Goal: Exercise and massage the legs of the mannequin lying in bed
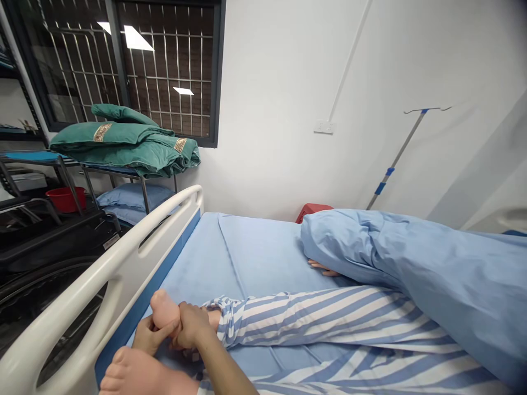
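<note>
On the bed lies what looks like a care manikin in blue-and-white striped trousers point(321, 315). Its far foot point(163, 308) has a smooth pink surface and points up near the footboard. My left hand point(149, 334) is closed around the sole side of that foot, with the thumb lying across it. My right hand point(192, 325) wraps the same foot near the ankle, just beyond the trouser cuff point(226, 315). The near foot point(140, 376) rests in front of my hands, untouched. Part of my left hand's fingers is hidden behind the foot.
A cream footboard point(102, 274) borders the left end of the blue-sheeted bed point(255, 252). A bunched blue quilt point(411, 258) covers the manikin's upper part, one manikin hand point(323, 267) showing beneath it. Behind stand an IV pole point(397, 159), folded green bedding point(123, 142) and a wheelchair point(53, 258).
</note>
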`<state>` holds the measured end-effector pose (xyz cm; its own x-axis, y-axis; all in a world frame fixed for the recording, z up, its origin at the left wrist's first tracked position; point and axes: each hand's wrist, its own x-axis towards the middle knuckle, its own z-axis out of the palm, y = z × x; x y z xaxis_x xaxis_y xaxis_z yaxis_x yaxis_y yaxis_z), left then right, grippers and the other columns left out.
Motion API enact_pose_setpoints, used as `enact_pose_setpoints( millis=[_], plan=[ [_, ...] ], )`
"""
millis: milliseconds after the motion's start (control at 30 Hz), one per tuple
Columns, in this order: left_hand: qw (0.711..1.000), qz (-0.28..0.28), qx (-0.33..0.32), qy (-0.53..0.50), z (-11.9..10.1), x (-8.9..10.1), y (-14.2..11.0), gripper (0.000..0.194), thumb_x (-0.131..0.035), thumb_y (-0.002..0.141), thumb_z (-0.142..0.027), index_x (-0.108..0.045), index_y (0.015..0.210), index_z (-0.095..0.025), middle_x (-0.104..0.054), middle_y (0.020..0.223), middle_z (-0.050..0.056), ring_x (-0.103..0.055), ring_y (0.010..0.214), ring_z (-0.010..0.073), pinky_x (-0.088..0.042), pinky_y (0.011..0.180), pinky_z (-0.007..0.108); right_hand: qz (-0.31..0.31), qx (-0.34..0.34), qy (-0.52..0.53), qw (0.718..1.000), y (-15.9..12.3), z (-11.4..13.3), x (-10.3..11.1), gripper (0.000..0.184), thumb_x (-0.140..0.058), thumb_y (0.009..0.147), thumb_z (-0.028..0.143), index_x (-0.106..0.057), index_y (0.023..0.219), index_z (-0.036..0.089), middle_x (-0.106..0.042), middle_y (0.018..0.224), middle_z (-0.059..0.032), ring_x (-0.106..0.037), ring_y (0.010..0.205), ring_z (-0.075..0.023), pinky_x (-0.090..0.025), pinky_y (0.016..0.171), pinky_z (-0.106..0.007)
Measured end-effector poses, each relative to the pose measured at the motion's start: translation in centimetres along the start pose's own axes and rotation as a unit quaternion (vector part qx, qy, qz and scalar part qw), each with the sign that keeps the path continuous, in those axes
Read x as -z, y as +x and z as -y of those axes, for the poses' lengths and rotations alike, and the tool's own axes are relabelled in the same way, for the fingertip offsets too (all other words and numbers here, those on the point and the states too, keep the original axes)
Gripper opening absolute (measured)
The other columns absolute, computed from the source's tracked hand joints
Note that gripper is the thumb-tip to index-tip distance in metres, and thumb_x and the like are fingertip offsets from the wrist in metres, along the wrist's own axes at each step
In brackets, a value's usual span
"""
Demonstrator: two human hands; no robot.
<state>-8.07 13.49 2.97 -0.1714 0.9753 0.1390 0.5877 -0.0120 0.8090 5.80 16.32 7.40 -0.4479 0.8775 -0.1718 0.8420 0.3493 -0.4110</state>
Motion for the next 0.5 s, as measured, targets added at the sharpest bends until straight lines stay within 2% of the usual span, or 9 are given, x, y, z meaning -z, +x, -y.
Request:
enact_pose_setpoints(
  millis=[133, 333, 500],
  plan=[
    [0.998, 0.022, 0.037, -0.052, 0.0, 0.09, -0.03, 0.033, -0.055, 0.062, -0.053, -0.05, 0.054, -0.022, -0.062, 0.055, 0.005, -0.058, 0.056, 0.0209, -0.051, 0.052, 0.032, -0.008, -0.002, 0.004, 1.0, -0.08, -0.08, -0.13, 0.065, -0.075, 0.047, 0.035, -0.053, 0.106, 0.018, -0.064, 0.102, -0.0106, -0.061, 0.092, -0.0307, -0.043, 0.084, -0.042],
    [0.998, 0.03, 0.044, -0.036, -0.57, 0.64, 0.12, 0.036, -0.056, 0.061, -0.054, -0.044, 0.049, -0.022, -0.056, 0.047, 0.002, -0.052, 0.048, 0.0167, -0.048, 0.048, 0.03, -0.008, -0.003, 0.006, 1.0, -0.26, 0.05, 0.01, 0.065, -0.074, 0.047, 0.034, -0.053, 0.106, 0.016, -0.064, 0.1, -0.0114, -0.061, 0.091, -0.0313, -0.043, 0.083, -0.044],
    [0.999, 0.014, 0.028, -0.022, -0.69, 0.53, 0.06, 0.035, -0.055, 0.062, -0.054, -0.047, 0.052, -0.022, -0.062, 0.056, 0.004, -0.059, 0.057, 0.0203, -0.052, 0.053, 0.031, -0.014, 0.0, 0.007, 1.0, -0.49, 0.13, 0.18, 0.067, -0.072, 0.045, 0.036, -0.053, 0.106, 0.017, -0.063, 0.103, -0.0111, -0.06, 0.092, -0.0325, -0.042, 0.084, -0.045]
  ],
)
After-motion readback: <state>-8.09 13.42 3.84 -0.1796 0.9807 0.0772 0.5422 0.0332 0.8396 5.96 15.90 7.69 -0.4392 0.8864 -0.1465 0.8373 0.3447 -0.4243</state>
